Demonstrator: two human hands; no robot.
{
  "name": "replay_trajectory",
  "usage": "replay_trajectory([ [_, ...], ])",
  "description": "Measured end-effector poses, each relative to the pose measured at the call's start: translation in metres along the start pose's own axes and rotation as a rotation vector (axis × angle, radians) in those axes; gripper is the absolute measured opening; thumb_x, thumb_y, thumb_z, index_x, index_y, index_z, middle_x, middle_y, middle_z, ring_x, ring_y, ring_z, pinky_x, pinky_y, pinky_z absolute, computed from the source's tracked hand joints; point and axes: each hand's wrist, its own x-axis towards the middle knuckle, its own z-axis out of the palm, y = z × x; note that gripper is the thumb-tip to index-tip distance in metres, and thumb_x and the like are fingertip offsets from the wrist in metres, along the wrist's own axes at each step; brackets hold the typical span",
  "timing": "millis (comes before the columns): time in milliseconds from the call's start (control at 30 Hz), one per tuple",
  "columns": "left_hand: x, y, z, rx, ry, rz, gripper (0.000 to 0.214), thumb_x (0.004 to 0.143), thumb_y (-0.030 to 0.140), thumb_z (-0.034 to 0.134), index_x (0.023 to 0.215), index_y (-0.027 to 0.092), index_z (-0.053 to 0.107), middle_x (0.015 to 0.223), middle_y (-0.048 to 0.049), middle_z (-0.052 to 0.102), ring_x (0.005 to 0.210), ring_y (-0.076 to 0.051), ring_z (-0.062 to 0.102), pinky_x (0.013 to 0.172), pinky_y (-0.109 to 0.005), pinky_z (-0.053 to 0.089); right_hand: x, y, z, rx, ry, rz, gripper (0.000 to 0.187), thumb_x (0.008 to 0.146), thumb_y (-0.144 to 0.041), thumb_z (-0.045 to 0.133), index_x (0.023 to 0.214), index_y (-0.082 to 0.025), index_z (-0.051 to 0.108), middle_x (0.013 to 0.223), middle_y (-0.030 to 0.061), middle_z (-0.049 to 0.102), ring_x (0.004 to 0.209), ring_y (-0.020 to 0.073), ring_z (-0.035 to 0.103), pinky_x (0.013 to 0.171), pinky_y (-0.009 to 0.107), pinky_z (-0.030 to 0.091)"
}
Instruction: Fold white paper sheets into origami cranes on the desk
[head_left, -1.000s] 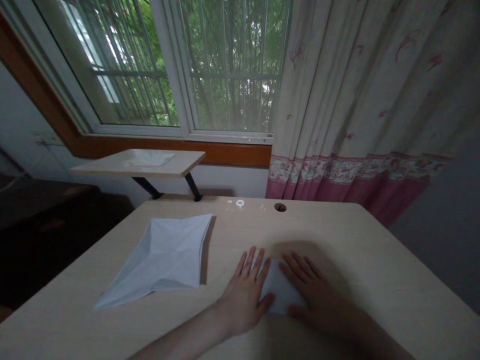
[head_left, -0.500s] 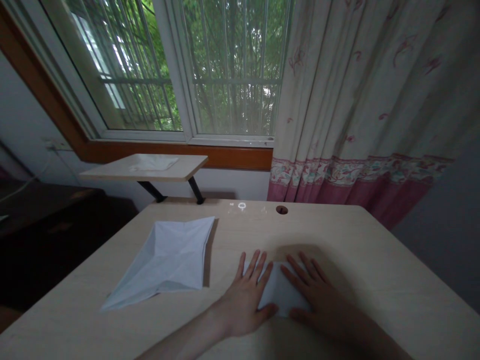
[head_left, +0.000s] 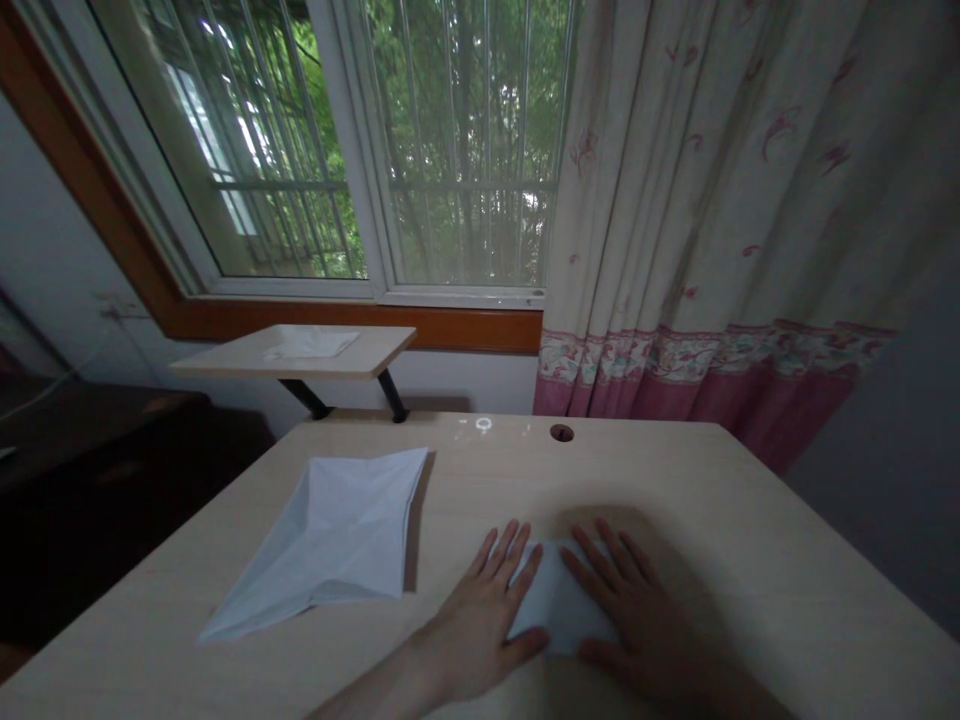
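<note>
A small folded sheet of white paper [head_left: 561,605] lies flat on the desk at the lower middle of the head view. My left hand [head_left: 495,605] rests on its left side, palm down with the fingers spread. On the right side lies my right hand [head_left: 634,605], also flat, fingers apart. Both thumbs point inward along the paper's near edge and do not meet. The hands cover the paper's left and right edges. To the left, apart from my hands, sits a larger creased and folded white paper [head_left: 337,535] with raised edges.
The pale wooden desk [head_left: 480,500] has a round cable hole [head_left: 562,433] near its back edge. A raised shelf [head_left: 225,362] at the back left holds crumpled white paper [head_left: 315,342]. Behind stand a barred window [head_left: 465,150] and a floral curtain [head_left: 675,200].
The whole view has shifted slightly, so the desk and window sit a little lower. My left hand's fingers have drawn slightly closer together. Both hands stay flat on the small paper.
</note>
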Motion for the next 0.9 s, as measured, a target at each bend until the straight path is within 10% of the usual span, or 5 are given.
replay_trajectory([
  [233, -0.008, -0.002, -0.015, -0.046, -0.005, 0.130, 0.092, 0.089, 0.045, 0.065, 0.156, 0.021, 0.007, 0.160, -0.0134, 0.017, 0.148, -0.028, 0.020, 0.120, -0.056, 0.015, -0.003, 0.002, 0.003, 0.017, 0.025, -0.004, 0.081, 0.090, -0.060, 0.055, 0.154, -0.036, 0.012, 0.162, 0.0040, 0.015, 0.147, 0.0389, 0.012, 0.115, 0.065, 0.014],
  [567, -0.010, 0.005, -0.007, 0.157, 0.298, 0.314, 0.029, 0.101, 0.038, 0.050, 0.120, 0.022, 0.064, 0.121, -0.0008, 0.071, 0.116, -0.022, 0.064, 0.097, -0.036, 0.052, -0.010, 0.003, 0.006, 0.048, 0.006, -0.028, 0.080, 0.095, -0.055, 0.050, 0.155, -0.029, 0.005, 0.161, 0.0044, 0.017, 0.148, 0.0323, 0.012, 0.119, 0.054, 0.019],
  [900, -0.007, 0.006, -0.002, 0.240, 0.531, 0.420, 0.020, 0.102, 0.020, 0.046, 0.104, 0.015, 0.065, 0.100, -0.0035, 0.077, 0.095, -0.018, 0.072, 0.077, -0.028, 0.059, -0.010, 0.004, -0.009, 0.115, -0.054, -0.072, 0.088, 0.089, -0.061, 0.056, 0.155, -0.026, 0.010, 0.161, 0.0071, 0.016, 0.148, 0.0330, 0.012, 0.119, 0.055, 0.018],
])
